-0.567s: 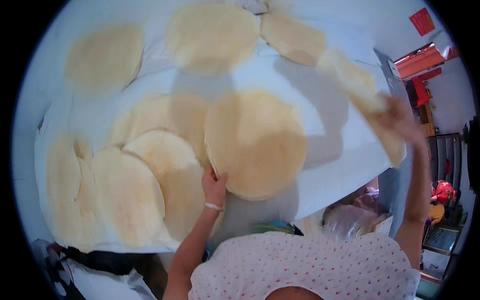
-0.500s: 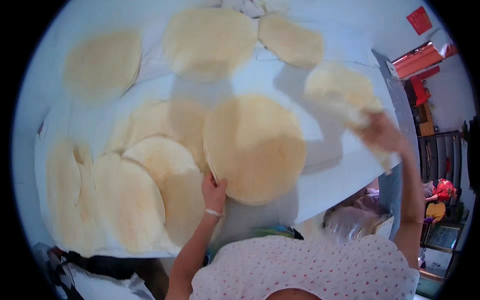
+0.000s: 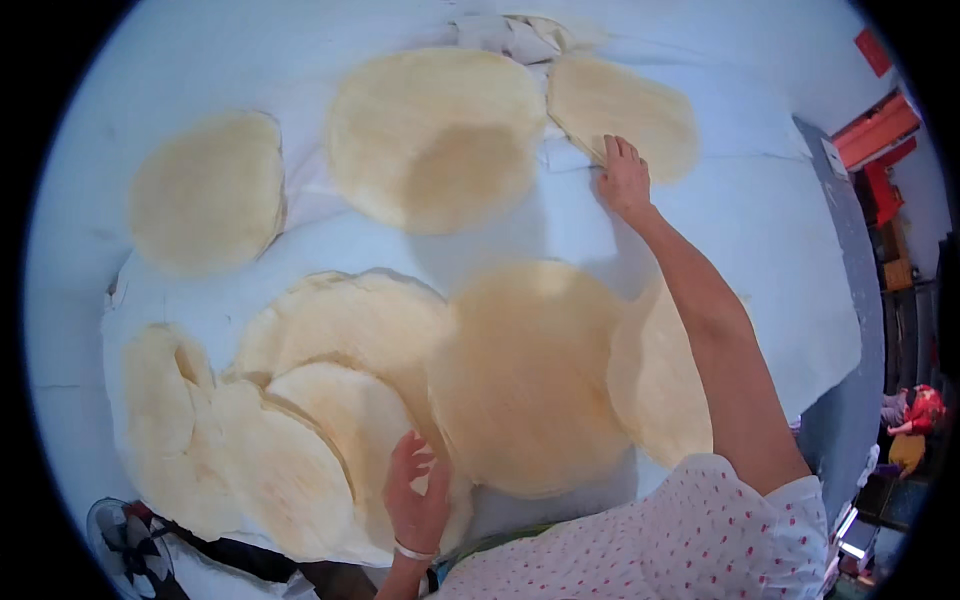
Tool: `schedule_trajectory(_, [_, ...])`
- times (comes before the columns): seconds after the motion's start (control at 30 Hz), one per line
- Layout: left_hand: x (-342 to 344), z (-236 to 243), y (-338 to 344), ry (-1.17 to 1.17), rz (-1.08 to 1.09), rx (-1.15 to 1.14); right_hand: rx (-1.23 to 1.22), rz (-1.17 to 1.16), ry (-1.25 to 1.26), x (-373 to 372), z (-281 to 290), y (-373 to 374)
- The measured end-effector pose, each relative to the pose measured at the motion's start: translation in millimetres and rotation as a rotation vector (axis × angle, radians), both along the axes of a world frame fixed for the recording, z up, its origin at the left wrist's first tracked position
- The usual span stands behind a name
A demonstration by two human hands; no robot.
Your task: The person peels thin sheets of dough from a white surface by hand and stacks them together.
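My right hand (image 3: 626, 180) reaches to the far right. Its outstretched fingers rest on the near edge of a thin, round, pale-yellow flatbread (image 3: 635, 110). Close to my body, my left hand (image 3: 416, 495) is raised over overlapping flatbreads, its fingers apart and nothing in them. A large round flatbread (image 3: 530, 380) lies in the middle, to the right of that hand. Beside it is another flatbread (image 3: 655, 375), partly covered by my right forearm. At the near left, several flatbreads overlap, including a folded-looking one (image 3: 160, 390) and a paler one (image 3: 285, 480).
A white cloth (image 3: 780, 250) covers the work surface. At the far side lie a big flatbread (image 3: 430, 110), a smaller one (image 3: 208, 190) to its left, and crumpled cloth (image 3: 510, 38). A fan (image 3: 135, 545) stands below the near left edge. Shelves and red things are at the right.
My right hand, blurred with a flatbread at the right before, has moved to the far flatbread. A flatbread now lies right of the middle one. My left hand has let go of the middle one.
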State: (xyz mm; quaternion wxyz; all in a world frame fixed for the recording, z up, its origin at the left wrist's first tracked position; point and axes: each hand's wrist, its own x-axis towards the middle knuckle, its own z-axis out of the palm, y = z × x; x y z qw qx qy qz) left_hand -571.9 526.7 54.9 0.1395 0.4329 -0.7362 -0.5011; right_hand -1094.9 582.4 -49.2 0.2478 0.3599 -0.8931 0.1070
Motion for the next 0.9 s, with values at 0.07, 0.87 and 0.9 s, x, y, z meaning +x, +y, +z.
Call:
schedule_trajectory(0.07, [-5,-1,-8,0.075,0.062,0.033,0.116,-0.019,0.153,-21,-19,-9])
schedule_trajectory(0.87, [-111,-65,-14,0.841,-0.193,1.516,0.166,0.671,-0.472,235,176,217])
schedule_trajectory(0.9, [-104,-69,-8,0.788,-0.158,1.540,0.307,0.664,-0.501,255,159,229])
